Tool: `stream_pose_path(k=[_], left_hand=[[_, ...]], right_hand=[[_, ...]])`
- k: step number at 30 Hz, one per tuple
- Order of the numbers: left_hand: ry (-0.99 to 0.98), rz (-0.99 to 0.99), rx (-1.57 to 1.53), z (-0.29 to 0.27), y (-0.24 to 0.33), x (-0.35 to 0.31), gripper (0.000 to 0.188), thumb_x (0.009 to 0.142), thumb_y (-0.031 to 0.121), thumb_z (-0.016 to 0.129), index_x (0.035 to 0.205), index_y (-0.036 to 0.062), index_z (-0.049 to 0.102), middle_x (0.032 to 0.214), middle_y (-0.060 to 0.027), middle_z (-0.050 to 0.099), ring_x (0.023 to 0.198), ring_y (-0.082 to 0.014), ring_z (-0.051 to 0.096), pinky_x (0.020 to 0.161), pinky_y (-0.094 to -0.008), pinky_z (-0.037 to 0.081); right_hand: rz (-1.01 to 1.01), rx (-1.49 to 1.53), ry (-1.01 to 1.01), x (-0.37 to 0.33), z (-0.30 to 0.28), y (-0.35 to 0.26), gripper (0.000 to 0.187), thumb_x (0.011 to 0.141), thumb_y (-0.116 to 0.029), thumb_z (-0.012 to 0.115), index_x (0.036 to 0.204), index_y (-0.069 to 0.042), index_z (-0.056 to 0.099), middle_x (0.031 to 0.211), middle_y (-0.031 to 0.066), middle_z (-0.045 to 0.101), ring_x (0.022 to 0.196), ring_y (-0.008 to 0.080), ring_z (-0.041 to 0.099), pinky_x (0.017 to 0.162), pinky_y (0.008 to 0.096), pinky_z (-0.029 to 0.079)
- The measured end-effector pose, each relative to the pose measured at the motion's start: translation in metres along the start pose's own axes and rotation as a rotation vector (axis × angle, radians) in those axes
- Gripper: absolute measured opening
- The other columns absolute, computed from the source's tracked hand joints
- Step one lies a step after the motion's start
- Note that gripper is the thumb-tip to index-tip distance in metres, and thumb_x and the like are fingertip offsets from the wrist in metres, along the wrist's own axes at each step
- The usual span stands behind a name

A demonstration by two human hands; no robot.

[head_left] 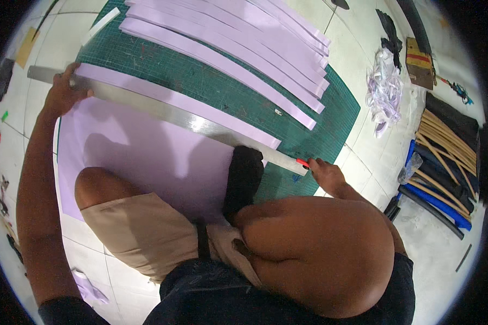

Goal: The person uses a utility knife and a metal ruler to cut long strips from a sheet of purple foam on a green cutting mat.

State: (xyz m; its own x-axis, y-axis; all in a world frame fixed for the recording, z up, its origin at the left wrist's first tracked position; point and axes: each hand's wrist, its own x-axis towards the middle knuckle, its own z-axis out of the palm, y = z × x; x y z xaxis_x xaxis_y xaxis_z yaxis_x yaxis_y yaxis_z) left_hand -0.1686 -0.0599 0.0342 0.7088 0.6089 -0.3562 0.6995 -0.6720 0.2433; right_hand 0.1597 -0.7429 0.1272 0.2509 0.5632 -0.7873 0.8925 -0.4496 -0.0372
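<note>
A long metal ruler (187, 120) lies slantwise across a lilac sheet (146, 143) on the green cutting mat (346, 108). Near the ruler's far left end my left hand (65, 93) presses on it, thumb along the near edge and fingers over the far one. Along the far edge shows a narrow lilac strip (162, 93). My right hand (328, 176) is closed around a red cutter knife (303, 163) at the ruler's right end; its blade is too small to make out. My black-socked foot (244, 170) rests against the ruler's near edge, partly over the sheet.
Several cut lilac strips (228, 49) lie in rows on the mat's far part. A white strip (100, 26) sits at the far left. On the tiled floor to the right are a heap of pale scraps (384, 89), a cardboard box (419, 62) and several wooden sticks (444, 141).
</note>
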Motion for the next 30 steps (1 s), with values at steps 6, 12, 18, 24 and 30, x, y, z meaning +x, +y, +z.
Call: stream_pose_path(k=[6,12,18,24,30], left_hand=[[0.035,-0.041,-0.004,0.008,-0.015,-0.006,0.106,0.067,0.048,0.087,0.149,0.0117,0.031,0.128,-0.0289,0.048,0.114,-0.0443,0.058,0.098,-0.0490,0.050],[-0.013,-0.136,0.080,-0.004,0.016,-0.003,0.109,0.064,0.046,0.089,0.149,0.0113,0.031,0.138,-0.0281,0.043,0.118,-0.0436,0.058,0.099,-0.0484,0.050],[-0.040,-0.273,-0.006,-0.024,0.043,-0.024,0.116,0.060,0.044,0.092,0.150,0.0091,0.028,0.141,-0.0245,0.043,0.115,-0.0396,0.061,0.095,-0.0445,0.054],[-0.016,-0.330,-0.037,-0.025,0.052,-0.025,0.125,0.056,0.045,0.094,0.152,0.0072,0.024,0.144,-0.0191,0.043,0.117,-0.0331,0.062,0.093,-0.0409,0.055],[0.018,-0.303,-0.036,-0.029,0.051,-0.029,0.122,0.056,0.046,0.094,0.152,0.0123,0.025,0.140,-0.0180,0.046,0.111,-0.0333,0.065,0.089,-0.0426,0.057]], right_hand=[[-0.159,0.128,0.062,0.003,-0.041,0.021,0.027,0.092,-0.015,0.057,0.116,-0.007,0.047,0.091,0.0200,0.064,0.077,0.0407,0.067,0.064,0.0490,0.055],[-0.090,0.292,0.194,0.094,-0.122,-0.111,0.033,0.093,-0.018,0.061,0.118,-0.002,0.047,0.087,0.0223,0.064,0.076,0.0412,0.066,0.067,0.0492,0.052],[-0.438,0.374,0.294,0.217,-0.216,-0.283,0.029,0.100,-0.030,0.047,0.107,-0.002,0.048,0.081,0.0250,0.064,0.073,0.0442,0.065,0.068,0.0540,0.051],[-0.497,0.403,0.373,0.282,-0.256,-0.368,0.025,0.096,-0.019,0.046,0.107,0.003,0.047,0.086,0.0271,0.067,0.079,0.0455,0.066,0.072,0.0557,0.051],[-0.492,0.424,0.419,0.304,-0.255,-0.389,0.021,0.094,-0.014,0.045,0.107,0.003,0.048,0.087,0.0275,0.068,0.082,0.0464,0.067,0.075,0.0559,0.052]])
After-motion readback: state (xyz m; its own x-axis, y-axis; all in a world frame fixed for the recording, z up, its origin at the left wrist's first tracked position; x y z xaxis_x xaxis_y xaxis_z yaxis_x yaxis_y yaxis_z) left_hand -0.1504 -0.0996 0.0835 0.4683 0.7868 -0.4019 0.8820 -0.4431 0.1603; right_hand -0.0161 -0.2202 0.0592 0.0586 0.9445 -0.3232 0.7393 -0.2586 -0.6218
